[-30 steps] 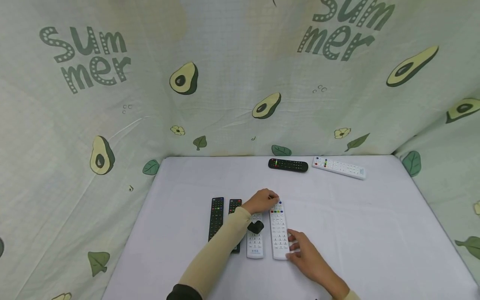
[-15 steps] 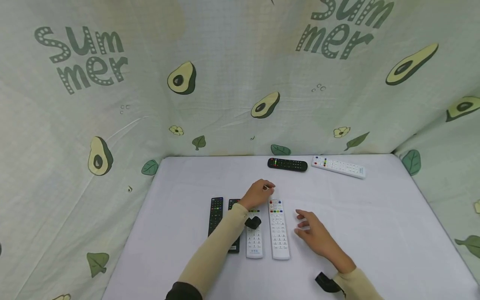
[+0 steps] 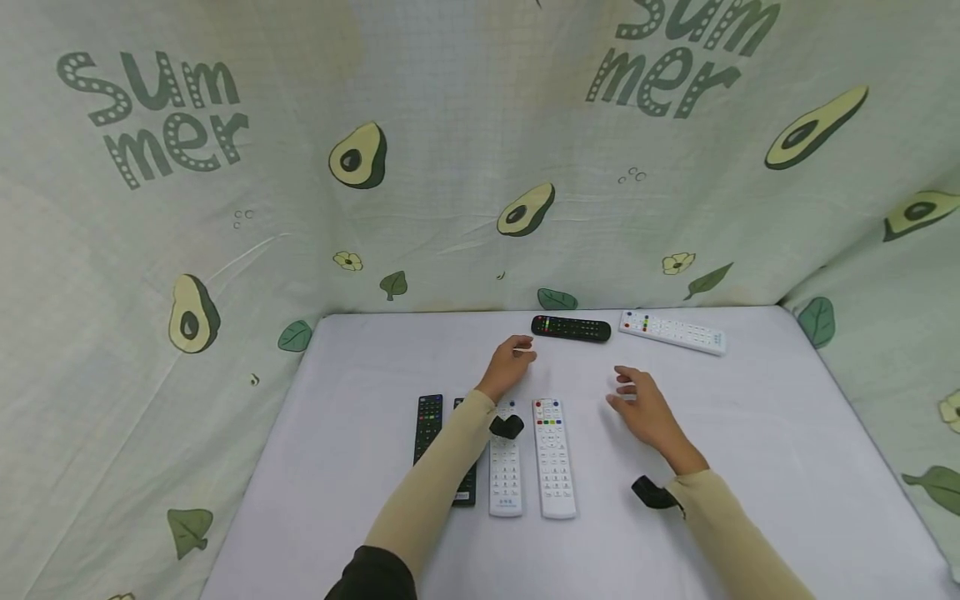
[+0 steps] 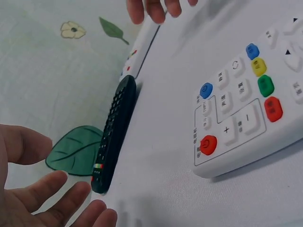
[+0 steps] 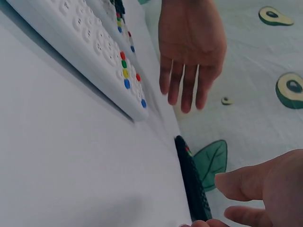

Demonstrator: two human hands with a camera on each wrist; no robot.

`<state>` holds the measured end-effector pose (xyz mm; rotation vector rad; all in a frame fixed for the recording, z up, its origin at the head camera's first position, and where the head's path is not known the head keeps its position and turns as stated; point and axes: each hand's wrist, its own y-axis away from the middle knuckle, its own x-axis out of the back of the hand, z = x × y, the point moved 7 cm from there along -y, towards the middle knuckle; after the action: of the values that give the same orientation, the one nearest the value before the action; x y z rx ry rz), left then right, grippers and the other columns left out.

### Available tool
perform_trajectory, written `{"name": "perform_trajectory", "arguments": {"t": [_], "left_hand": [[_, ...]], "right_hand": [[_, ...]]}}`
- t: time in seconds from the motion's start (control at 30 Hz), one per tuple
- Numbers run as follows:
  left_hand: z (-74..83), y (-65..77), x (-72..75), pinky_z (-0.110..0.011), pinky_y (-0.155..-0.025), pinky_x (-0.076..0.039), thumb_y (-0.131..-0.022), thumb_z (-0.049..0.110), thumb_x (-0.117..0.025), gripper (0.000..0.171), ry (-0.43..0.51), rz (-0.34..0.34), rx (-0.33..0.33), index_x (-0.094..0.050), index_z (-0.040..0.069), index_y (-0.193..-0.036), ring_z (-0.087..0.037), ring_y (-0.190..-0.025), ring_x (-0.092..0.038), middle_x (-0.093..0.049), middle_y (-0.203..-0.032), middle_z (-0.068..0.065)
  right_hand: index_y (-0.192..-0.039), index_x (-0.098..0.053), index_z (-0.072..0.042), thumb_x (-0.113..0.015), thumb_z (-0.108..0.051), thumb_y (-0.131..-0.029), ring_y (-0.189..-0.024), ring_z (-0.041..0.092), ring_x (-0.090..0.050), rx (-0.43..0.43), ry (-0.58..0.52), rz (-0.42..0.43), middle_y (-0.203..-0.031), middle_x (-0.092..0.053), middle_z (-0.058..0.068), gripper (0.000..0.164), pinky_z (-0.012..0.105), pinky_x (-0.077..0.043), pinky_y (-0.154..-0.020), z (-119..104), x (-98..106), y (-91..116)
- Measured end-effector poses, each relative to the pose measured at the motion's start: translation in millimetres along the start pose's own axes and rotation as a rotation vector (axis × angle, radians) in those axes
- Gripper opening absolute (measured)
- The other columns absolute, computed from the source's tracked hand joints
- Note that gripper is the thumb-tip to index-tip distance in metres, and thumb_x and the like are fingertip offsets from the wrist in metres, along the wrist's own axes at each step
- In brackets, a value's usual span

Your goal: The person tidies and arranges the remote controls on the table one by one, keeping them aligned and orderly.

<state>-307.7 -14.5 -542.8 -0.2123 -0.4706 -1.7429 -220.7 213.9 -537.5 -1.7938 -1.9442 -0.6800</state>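
My left hand (image 3: 508, 365) is over the table just short of a black remote control (image 3: 572, 328) at the far edge, its fingers loosely bent around nothing. My right hand (image 3: 643, 410) hovers right of the row of remotes, thumb and fingers apart, holding nothing. Beside the black remote lies a white remote control (image 3: 672, 332), set slantwise. In the nearer row, a white remote (image 3: 555, 458) stands at the right end, with another white remote (image 3: 505, 479) to its left. A black remote (image 3: 429, 421) and a second black one (image 3: 465, 487) follow, partly covered by my left sleeve.
A white cloth covers the table (image 3: 337, 375). Behind it hangs a pale green curtain (image 3: 435, 100) printed with avocados and leaves, meeting the far edge. Black straps with wrist cameras sit on both sleeves.
My right hand has let go of the rightmost white remote and moved forward, away from it. The left hand has left that remote's top end and shifted forward toward the far black remote.
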Motion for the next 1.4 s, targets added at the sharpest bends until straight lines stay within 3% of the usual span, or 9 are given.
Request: {"name": "perform_trajectory", "arguments": {"t": [0.37,0.73,1.4], "left_hand": [[-3.5,-16.7,3.2,-0.049,-0.122,-0.041,-0.108,0.023,-0.057,0.05,0.141,0.025,0.102,-0.05,0.008,-0.155,-0.033,-0.145,-0.049,-0.055,-0.153,-0.014],[-7.5,-27.8,-0.5,-0.05,-0.124,-0.037,-0.107,0.024,-0.056,0.054,0.176,0.025,0.091,-0.046,0.007,-0.158,-0.036,-0.148,-0.045,-0.05,-0.158,-0.016],[-11.4,-45.3,-21.6,-0.049,-0.123,-0.039,-0.106,0.025,-0.059,0.063,0.066,-0.018,0.109,-0.038,0.01,-0.163,-0.033,-0.149,-0.044,-0.041,-0.166,-0.015]], "right_hand": [[-0.155,-0.031,0.016,-0.06,-0.007,-0.105,-0.134,0.054,-0.05,-0.09,0.022,0.037,-0.147,-0.04,0.04,0.063,0.062,-0.048,-0.11,13,13,-45],[-0.157,-0.026,0.015,-0.061,-0.008,-0.104,-0.136,0.053,-0.049,-0.125,0.004,0.04,-0.149,-0.04,0.04,0.068,0.06,-0.045,-0.113,21,7,-75],[-0.164,-0.017,0.01,-0.062,-0.012,-0.103,-0.141,0.053,-0.046,-0.129,0.039,0.023,-0.156,-0.036,0.04,0.078,0.061,-0.042,-0.117,19,-2,-102]]}}
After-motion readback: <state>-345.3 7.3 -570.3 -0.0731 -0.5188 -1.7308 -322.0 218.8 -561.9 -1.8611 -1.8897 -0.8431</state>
